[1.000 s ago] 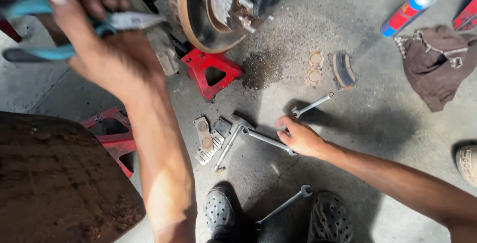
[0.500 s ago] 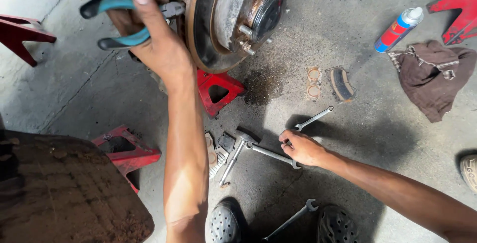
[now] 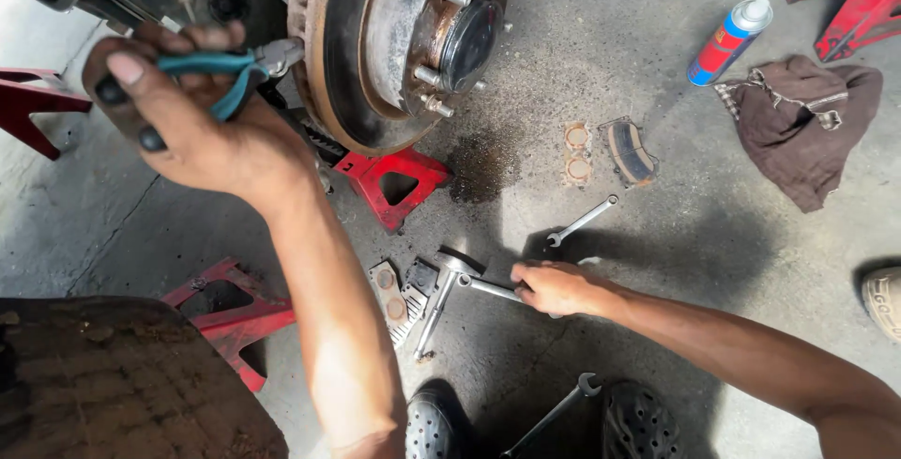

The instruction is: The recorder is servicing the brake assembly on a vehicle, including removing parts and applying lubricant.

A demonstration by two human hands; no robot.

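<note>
Two hands work: left hand (image 3: 202,135) grips teal-handled pliers (image 3: 221,69) beside the brake rotor (image 3: 343,46); right hand (image 3: 558,288) grasps a wrench (image 3: 488,287) on the floor.

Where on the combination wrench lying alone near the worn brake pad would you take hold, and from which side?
Grip the combination wrench at mid-shank, probably from above, pinching across its narrow flat bar. It lies flat on the concrete floor, slanting from its ring end at lower left to its upper right end near the brake pad. The shank is bare and clear; the right hand is closest.
</note>
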